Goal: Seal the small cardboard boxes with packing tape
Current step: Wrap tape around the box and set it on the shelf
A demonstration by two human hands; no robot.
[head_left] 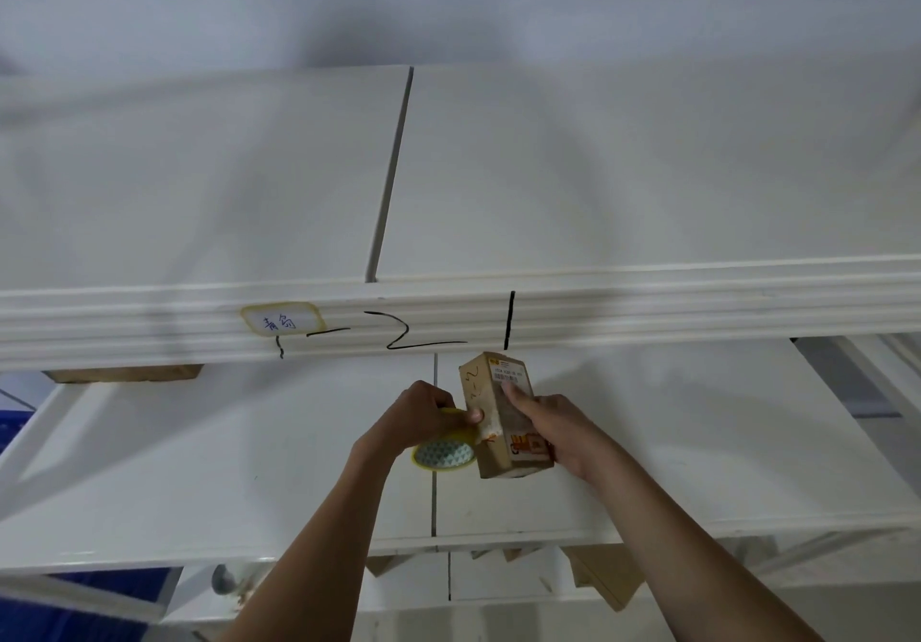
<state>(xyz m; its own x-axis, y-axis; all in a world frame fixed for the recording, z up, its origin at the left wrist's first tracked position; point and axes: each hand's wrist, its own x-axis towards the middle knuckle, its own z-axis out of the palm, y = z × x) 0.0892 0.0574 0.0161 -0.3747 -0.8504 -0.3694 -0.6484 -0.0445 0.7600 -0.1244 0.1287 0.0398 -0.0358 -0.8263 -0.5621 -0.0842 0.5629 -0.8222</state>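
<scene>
A small brown cardboard box (503, 442) with a barcode label and an orange print is held upright above the middle white shelf (199, 467). My right hand (553, 427) grips its right side, the index finger stretched up along the front. My left hand (423, 414) holds a yellow-rimmed roll of packing tape (443, 453) against the box's left edge, thumb pressing on the box where a pale strip of tape lies.
A white upper shelf (598, 168) spans the view, its front beam (149, 327) marked with black numbers and a taped label. Brown cardboard pieces (598, 576) lie on a lower shelf. A wooden block (124, 372) sits under the beam at left. Blue surface (75, 616) at lower left.
</scene>
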